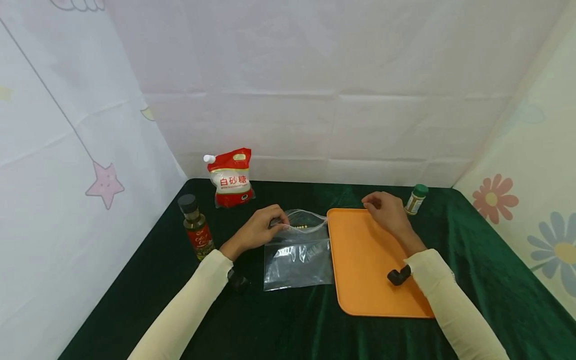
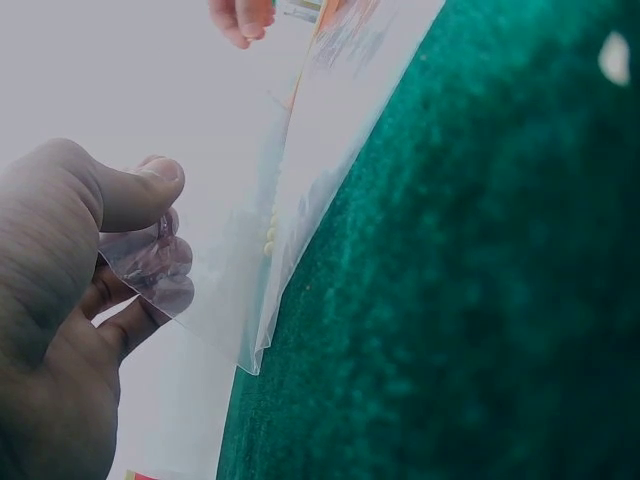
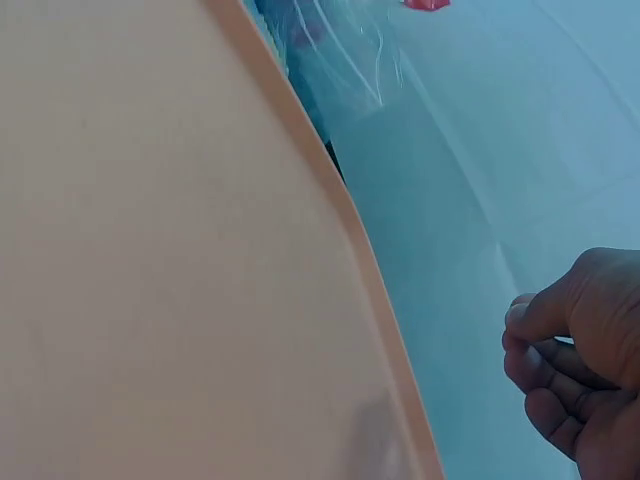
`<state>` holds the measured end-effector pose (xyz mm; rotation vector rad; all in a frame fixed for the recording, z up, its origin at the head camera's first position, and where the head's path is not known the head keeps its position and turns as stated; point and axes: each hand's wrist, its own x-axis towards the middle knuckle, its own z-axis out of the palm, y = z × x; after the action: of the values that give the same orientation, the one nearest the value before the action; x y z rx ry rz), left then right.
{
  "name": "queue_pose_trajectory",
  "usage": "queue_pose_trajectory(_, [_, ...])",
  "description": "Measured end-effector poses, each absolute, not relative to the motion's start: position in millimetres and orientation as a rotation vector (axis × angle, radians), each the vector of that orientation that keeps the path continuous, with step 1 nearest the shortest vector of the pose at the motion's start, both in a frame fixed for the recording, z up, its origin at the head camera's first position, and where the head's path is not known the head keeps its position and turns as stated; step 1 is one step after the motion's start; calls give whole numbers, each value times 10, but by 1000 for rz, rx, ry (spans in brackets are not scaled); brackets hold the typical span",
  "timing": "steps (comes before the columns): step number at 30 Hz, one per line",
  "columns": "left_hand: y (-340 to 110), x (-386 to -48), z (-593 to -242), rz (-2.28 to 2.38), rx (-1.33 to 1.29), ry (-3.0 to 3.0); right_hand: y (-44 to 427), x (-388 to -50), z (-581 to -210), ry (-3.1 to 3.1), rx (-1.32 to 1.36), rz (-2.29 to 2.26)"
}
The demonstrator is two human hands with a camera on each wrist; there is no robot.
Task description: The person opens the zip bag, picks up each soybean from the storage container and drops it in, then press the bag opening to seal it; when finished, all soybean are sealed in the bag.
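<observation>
My left hand (image 1: 260,226) pinches the edge of a clear zip bag (image 1: 297,260) between thumb and fingers, at the bag's mouth. In the left wrist view the plastic film (image 2: 215,320) runs over the fingers behind the thumb. Several small yellow pellets (image 1: 300,227) lie inside the bag near its opening. The right hand (image 1: 386,212) hovers over the far edge of an orange tray (image 1: 364,270). Its fingers are loosely curled, the thumb tip against the index finger, as the right wrist view shows this hand (image 3: 585,360); nothing is visible between them.
Left of the bag stands an oil bottle (image 1: 198,232) with a dark cap. A red-and-white bag of white sugar (image 1: 231,180) is at the back left. Beyond the right hand sits a small green-capped jar (image 1: 416,200). Dark green cloth (image 1: 288,325) covers the table; curtains surround it.
</observation>
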<state>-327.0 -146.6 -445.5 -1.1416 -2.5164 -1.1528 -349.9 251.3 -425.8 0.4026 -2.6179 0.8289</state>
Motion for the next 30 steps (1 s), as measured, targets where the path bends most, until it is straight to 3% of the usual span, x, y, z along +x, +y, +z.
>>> queue_pose_trajectory(30, [-1458, -3260, -4441, -1125, -1127, -2535, 2045, -3276, -4132, -2473, 668, 1421])
